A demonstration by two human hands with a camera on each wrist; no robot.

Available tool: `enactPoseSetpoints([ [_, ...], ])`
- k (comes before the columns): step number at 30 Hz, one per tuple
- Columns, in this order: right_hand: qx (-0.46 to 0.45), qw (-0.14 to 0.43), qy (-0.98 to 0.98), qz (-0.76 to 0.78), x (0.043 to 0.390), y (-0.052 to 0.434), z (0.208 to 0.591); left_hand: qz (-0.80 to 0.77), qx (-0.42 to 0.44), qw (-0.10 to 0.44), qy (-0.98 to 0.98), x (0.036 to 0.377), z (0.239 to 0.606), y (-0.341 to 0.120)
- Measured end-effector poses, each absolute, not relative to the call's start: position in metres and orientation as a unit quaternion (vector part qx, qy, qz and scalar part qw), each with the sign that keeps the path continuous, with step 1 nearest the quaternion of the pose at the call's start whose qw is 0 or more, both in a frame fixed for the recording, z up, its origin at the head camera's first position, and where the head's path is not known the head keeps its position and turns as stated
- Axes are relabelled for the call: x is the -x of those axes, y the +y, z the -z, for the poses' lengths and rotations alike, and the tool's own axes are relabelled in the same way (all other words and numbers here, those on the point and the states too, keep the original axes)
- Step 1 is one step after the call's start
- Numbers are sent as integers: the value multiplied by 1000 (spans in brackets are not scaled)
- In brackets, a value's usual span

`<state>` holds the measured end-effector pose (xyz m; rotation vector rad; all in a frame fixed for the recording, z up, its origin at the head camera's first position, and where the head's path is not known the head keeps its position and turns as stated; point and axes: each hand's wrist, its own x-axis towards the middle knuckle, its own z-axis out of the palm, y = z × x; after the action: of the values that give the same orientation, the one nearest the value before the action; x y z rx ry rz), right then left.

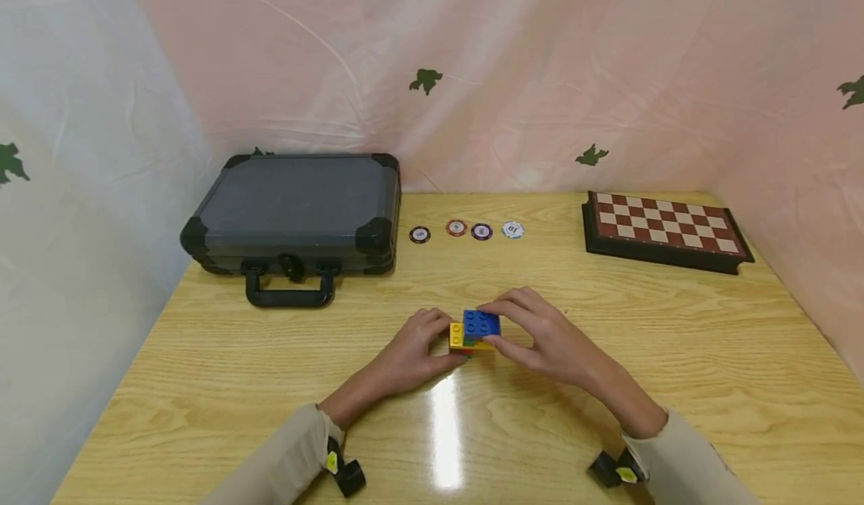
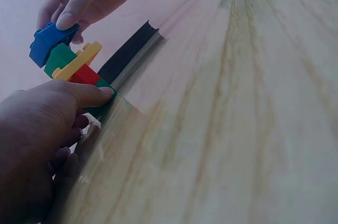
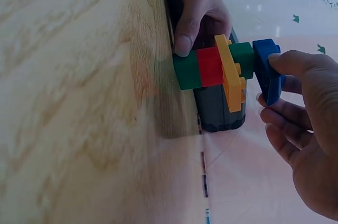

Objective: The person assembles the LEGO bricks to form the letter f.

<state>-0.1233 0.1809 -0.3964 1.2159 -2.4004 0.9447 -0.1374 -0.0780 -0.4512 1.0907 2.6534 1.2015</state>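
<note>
A small upright stack of toy building bricks stands on the table in front of me. From the bottom up come a green brick [image 3: 188, 71], a red brick [image 3: 210, 67], a flat yellow brick [image 3: 228, 73] jutting out sideways, and a second green brick [image 3: 242, 59]. My left hand [image 1: 413, 349] grips the stack low down, its thumb on the bottom green brick. At the top, my right hand [image 1: 553, 340] pinches a blue brick [image 1: 481, 325] between thumb and fingers. The blue brick tilts against the upper green one; whether they touch is unclear.
A dark grey case [image 1: 297, 197] with a black handle [image 1: 290, 298] lies at the back left. Several poker chips [image 1: 481, 232] form a row behind the hands. A folded checkered board [image 1: 664, 223] sits at the back right, before a pink cloth [image 1: 513, 77].
</note>
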Motion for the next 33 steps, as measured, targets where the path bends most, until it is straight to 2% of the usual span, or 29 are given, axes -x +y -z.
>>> enactPoseSetpoints([
  [16,-456,167,-839,-245,122,177,389,-390,-351,15,851,137,451,-78],
  [33,-459,147,-852,-204,120,176,381,-388,-357,7,849,138,451,-78],
])
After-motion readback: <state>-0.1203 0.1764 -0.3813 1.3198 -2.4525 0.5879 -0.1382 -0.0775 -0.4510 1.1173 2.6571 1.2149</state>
